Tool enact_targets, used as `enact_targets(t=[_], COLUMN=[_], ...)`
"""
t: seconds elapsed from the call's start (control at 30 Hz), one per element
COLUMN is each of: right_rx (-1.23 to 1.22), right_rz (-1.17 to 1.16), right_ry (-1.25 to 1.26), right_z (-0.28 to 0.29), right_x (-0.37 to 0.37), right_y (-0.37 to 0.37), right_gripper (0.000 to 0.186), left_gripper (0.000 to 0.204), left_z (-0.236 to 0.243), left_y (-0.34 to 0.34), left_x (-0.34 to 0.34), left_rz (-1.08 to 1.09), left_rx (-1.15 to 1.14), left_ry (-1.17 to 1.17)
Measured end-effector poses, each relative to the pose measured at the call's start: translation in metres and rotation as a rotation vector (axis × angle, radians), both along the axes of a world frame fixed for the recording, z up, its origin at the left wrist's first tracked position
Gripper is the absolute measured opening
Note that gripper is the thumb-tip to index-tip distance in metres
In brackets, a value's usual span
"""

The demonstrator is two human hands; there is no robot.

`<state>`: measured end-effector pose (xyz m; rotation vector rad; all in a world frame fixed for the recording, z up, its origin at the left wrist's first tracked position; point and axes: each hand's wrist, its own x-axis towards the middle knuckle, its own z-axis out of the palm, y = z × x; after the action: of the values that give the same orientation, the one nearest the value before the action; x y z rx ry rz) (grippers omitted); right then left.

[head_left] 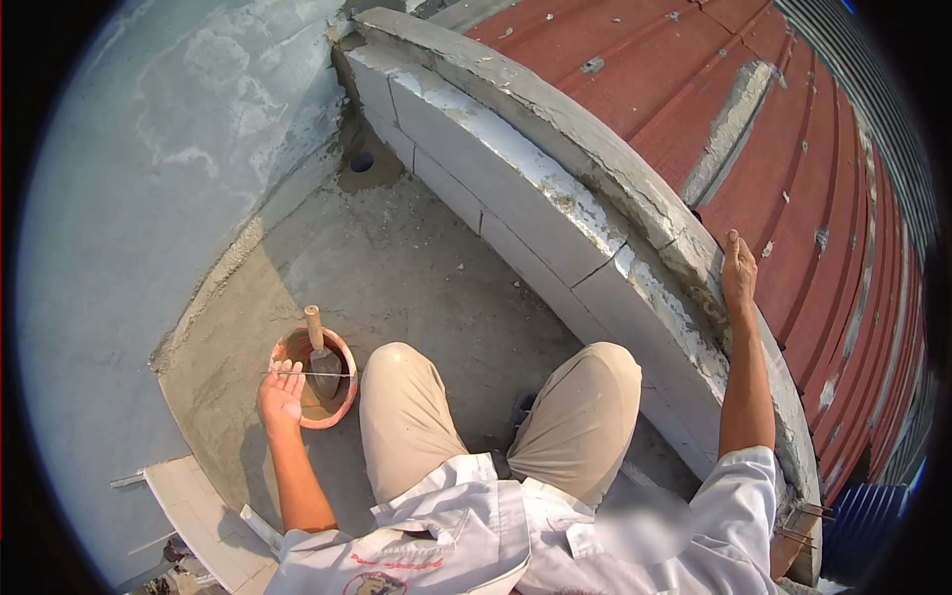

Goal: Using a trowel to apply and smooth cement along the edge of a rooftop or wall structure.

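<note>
To my left, an orange-brown bucket (pixel 351 402) stands on the concrete floor. A trowel with a wooden handle (pixel 314 327) leans inside it, blade down. My left hand (pixel 281 395) is at the bucket's left rim, palm up, with the fingers hooked at its thin wire handle (pixel 322 375). Over on the right, my right hand (pixel 739 273) rests along the outer edge of the rough concrete ledge (pixel 615 183), holding no tool; its fingers are stretched forward and partly hidden. My bent knees lie between the two hands.
Below the ledge runs a pale block wall (pixel 526 213) with mortar smears. Beyond it slopes a red corrugated metal roof (pixel 833 228). A grey plastered wall (pixel 139 248) rises on the left. A round drain hole (pixel 362 162) sits in the far corner. Rebar ends (pixel 808 526) stick out at lower right.
</note>
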<state>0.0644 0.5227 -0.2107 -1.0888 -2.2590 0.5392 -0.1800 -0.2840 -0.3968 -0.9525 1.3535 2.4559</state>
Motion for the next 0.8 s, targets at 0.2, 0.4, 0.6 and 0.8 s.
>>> enact_targets(t=[0.2,0.4,0.6,0.8], right_rx=[0.157,0.01,-0.09,-0.023], right_rz=[0.369,0.556,0.653,0.59], right_ry=[0.002,-0.173,-0.187,0.014], right_z=[0.036,0.017,0.086,0.158], right_x=[-0.133,-0.241,-0.274,-0.218], right_y=[-0.066,-0.049,-0.048,-0.076], right_gripper=[0.07,0.083,0.081,0.06], left_gripper=[0.046,0.043,0.052,0.049], left_z=[0.014,0.052,0.148,0.238], left_y=[-0.019,-0.05,-0.056,-0.054], left_x=[0.011,0.032,0.049,0.044], left_rz=[0.043,0.154,0.182,0.111], left_rx=[-0.022,-0.084,-0.231,-0.382], left_ry=[-0.038,-0.116,-0.309,-0.477])
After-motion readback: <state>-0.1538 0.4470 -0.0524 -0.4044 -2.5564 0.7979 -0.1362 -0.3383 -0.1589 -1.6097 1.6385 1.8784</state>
